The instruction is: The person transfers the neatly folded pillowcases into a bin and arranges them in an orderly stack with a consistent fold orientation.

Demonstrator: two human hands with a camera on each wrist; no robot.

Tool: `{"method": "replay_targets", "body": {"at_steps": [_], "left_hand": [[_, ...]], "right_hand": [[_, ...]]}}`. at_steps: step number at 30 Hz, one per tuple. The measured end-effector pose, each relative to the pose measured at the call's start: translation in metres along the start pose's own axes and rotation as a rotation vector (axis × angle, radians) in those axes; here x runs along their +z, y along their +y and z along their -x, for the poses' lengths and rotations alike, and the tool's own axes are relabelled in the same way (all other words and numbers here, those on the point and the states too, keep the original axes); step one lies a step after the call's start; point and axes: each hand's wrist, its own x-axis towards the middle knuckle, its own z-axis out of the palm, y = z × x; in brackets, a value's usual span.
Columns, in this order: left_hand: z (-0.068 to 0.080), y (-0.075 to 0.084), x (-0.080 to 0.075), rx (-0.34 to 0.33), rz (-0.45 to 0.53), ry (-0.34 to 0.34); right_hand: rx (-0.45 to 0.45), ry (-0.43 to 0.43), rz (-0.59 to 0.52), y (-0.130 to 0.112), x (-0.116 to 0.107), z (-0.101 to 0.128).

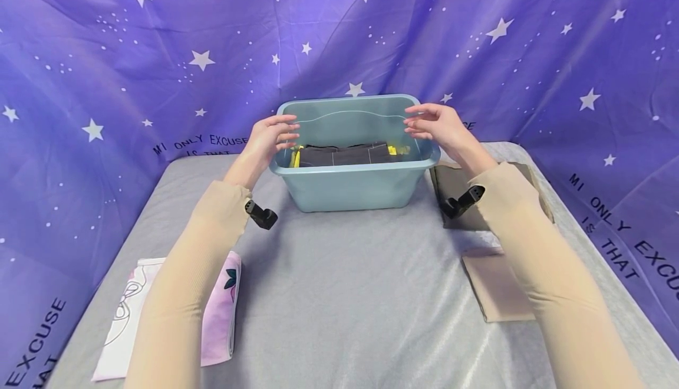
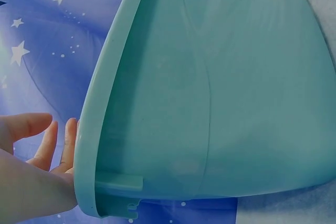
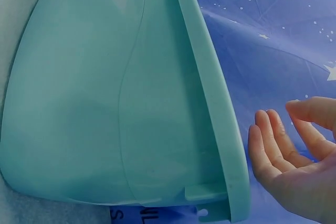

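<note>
Both arms reach forward over the grey table (image 1: 339,294), each in a beige sleeve with a small black camera at the wrist. The left hand (image 1: 269,137) hovers at the tub's 9 o'clock rim, fingers loosely spread and grasping nothing; in the left wrist view its fingertips (image 2: 68,140) lie just beside the rim, and whether they touch it cannot be told. The right hand (image 1: 439,125) hangs over the 3 o'clock rim, palm open, fingers relaxed and empty, apart from the rim in the right wrist view.

The tub (image 1: 350,185) sits at 12 o'clock on the table, long axis running from 9 to 3 o'clock, opening upward. Inside lies dark folded cloth (image 1: 345,154) with yellow pieces at both ends, too small to identify.

The left forearm covers part of a pink and white folded cloth (image 1: 220,318) at 8 o'clock. The right forearm hides parts of two tan folded pieces (image 1: 493,289) at 3 to 4 o'clock.
</note>
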Motion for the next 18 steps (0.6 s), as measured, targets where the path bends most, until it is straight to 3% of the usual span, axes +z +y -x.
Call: {"method": "replay_targets", "body": {"at_steps": [18], "left_hand": [[0.013,0.001,0.01,0.034,-0.039,-0.052]], "right_hand": [[-0.007,-0.01,0.042,-0.002,-0.007,0.01]]}}
